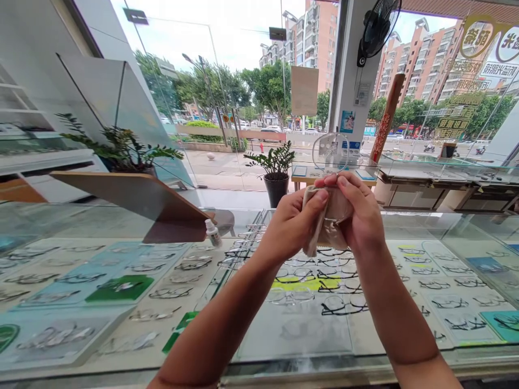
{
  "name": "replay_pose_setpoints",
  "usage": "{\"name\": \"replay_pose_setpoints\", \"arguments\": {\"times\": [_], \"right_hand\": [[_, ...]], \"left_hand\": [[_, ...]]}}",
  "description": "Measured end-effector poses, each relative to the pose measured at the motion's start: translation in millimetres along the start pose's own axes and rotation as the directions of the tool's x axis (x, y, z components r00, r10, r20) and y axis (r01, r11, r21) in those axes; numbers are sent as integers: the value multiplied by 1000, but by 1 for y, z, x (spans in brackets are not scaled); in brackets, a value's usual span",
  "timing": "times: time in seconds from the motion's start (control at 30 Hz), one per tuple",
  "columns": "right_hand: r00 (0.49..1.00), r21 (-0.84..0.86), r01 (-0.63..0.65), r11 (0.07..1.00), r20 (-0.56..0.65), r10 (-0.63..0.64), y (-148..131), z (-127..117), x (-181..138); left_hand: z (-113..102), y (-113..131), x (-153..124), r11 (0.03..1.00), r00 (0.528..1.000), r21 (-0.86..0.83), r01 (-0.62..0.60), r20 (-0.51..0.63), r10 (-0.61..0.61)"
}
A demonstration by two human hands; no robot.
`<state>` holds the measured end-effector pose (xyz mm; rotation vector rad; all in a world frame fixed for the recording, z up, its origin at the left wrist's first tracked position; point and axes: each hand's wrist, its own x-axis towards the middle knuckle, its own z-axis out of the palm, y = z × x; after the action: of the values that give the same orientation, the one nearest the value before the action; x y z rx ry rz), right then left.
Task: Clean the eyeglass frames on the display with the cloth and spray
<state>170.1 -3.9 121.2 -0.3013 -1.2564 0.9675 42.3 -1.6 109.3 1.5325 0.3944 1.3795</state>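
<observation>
Held up over the counter is a pair of thin-rimmed eyeglasses (313,152), turned on end so one lens stands above my fingers. A beige cleaning cloth (329,233) wraps around the lower lens and hangs beneath it. My left hand (292,222) is closed, its thumb pressing the cloth against that lens. My right hand (365,213) grips the frame near the bridge with thumb and fingers, and the cloth lies against its palm. Parts of the lower lens and frame are hidden by fingers and cloth.
Below my hands, a glass display counter (316,335) holds many eyeglasses in rows. A small white bottle (213,233) stands on it to the left, beside a tilted wooden-edged board (133,197). Beyond are a potted plant (276,167), another counter (425,186) and large windows.
</observation>
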Motion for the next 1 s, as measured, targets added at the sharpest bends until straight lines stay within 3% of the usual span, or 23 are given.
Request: {"name": "replay_pose_setpoints", "arguments": {"times": [0.3,0.47,0.67,0.8,0.9,1.0], "right_hand": [[998,1,-60,998,20,60,5,4,-3],[997,14,-65,998,29,65,4,4,-4],[999,37,-52,998,11,52,0,2,-1],[999,15,-40,999,-6,40,-3,1,0],[1000,2,-13,1000,-14,13,0,2,-1],[1000,-21,-7,1000,-15,7,5,5,-2]], "left_hand": [[1,5,1,1000,992,-23,-1,-125,-2],[0,6,1,999,997,-43,6,-74,-9],[-6,8,3,999,994,17,-43,98,41],[-10,7,4,1000,983,11,-4,181,2],[-10,6,4,998,987,57,-26,161,16],[-7,5,4,989,992,101,-108,70,101]]}}
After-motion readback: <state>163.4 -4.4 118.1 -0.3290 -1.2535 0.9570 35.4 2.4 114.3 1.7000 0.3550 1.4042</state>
